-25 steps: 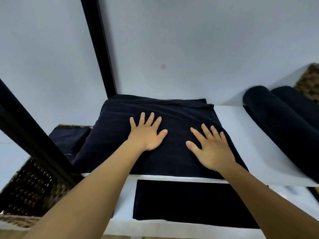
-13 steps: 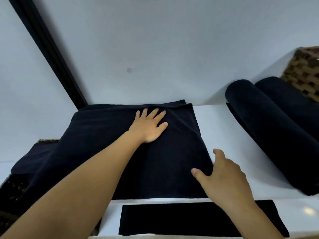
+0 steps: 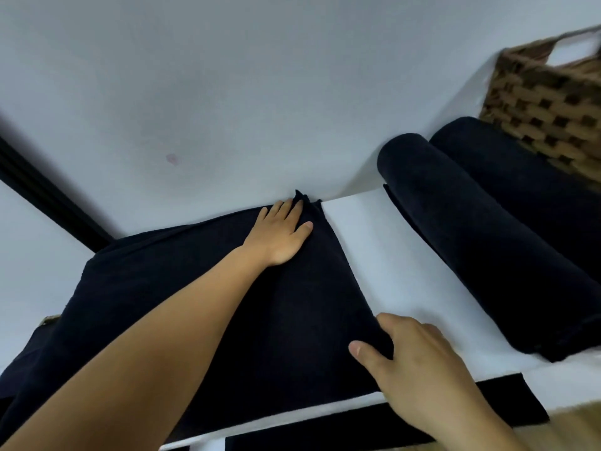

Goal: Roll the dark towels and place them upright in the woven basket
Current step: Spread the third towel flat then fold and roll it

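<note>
Towel (image 3: 227, 288) flat, long axis left-right; left hand (image 3: 279, 237) spread flat on far-right corner; right hand (image 3: 419, 362) pinches right edge.

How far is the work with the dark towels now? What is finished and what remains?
Done: a rolled dark towel and a second rolled towel lie on the white shelf beside the brown woven basket, not in it. In hand: the flat folded dark towel, unrolled; the left hand presses its far corner, the right hand pinches its right edge. Left: roll it, then stand all rolls in the basket.
</note>
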`<action>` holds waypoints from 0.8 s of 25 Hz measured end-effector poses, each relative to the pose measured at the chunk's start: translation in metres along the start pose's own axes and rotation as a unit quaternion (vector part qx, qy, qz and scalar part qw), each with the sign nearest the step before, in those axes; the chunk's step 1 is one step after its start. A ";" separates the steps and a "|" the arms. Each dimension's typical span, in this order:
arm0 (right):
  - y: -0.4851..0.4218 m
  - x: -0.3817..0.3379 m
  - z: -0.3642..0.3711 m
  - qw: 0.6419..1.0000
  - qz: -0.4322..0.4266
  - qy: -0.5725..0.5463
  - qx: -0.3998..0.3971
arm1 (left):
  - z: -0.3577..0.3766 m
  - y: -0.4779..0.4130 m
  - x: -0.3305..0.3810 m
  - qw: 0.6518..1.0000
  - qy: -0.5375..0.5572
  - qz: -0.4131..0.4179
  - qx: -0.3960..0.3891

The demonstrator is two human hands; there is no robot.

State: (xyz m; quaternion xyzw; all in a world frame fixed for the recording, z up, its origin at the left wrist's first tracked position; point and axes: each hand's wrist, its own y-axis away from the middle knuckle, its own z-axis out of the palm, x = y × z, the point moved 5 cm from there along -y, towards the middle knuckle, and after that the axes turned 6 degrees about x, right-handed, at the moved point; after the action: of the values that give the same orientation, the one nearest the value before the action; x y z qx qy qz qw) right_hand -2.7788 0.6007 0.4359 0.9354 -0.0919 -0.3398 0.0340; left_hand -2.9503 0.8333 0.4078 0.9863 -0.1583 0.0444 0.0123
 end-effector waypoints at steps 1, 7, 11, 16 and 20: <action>0.001 0.007 -0.006 1.000 0.015 0.004 0.018 | 0.001 -0.004 0.006 1.000 0.006 0.015 -0.004; 0.022 0.020 -0.012 0.982 0.116 0.037 0.144 | 0.007 -0.036 0.039 0.989 0.026 0.145 -0.019; 0.034 0.001 0.002 0.973 0.074 0.039 0.214 | -0.002 -0.049 0.042 0.964 0.166 0.205 0.037; 0.060 -0.044 0.044 0.908 -0.189 0.159 0.340 | -0.011 -0.054 0.026 0.934 0.242 0.209 0.161; 0.071 -0.032 0.041 0.898 -0.214 0.136 0.359 | -0.010 -0.062 0.028 0.912 0.208 0.339 0.102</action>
State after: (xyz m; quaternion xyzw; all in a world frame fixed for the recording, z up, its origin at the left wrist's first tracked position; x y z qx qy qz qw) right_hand -2.8398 0.5371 0.4334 0.9184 0.0001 -0.1519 -0.3654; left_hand -2.9049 0.8841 0.4194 0.8378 -0.4716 0.2657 -0.0717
